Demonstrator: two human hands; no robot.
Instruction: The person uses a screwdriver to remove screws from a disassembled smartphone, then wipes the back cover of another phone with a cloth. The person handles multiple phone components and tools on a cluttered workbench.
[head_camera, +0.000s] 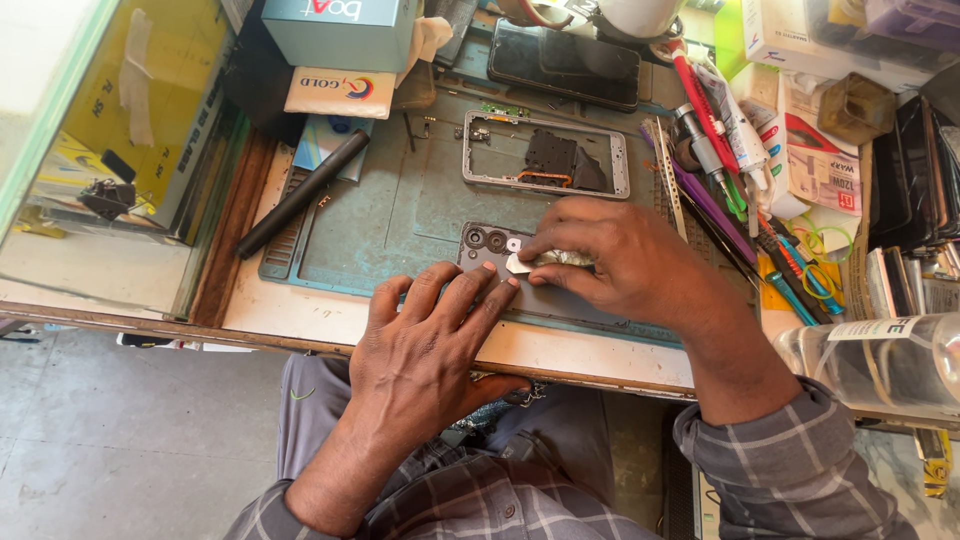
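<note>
Most of the grey phone back (487, 247) under both hands, clear bottle (880, 362) cut off at right.

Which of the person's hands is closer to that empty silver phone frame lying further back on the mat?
Right. The right hand lies just below the silver rectangular phone frame; the left hand rests farther down, near the desk's front edge.

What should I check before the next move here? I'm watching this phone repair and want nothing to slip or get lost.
1. Dark phone back lies flat on the teal mat: ok.
2. Left hand steadies it, fingers resting on its near edge: ok.
3. Right hand pinches a small pale piece against the back: ok.
4. Whether that piece is stuck down or loose: cannot tell.
5. Grey phone frame lies apart, beyond the hands: ok.
6. Tools crowd the right edge near the right wrist: not ok.
</note>
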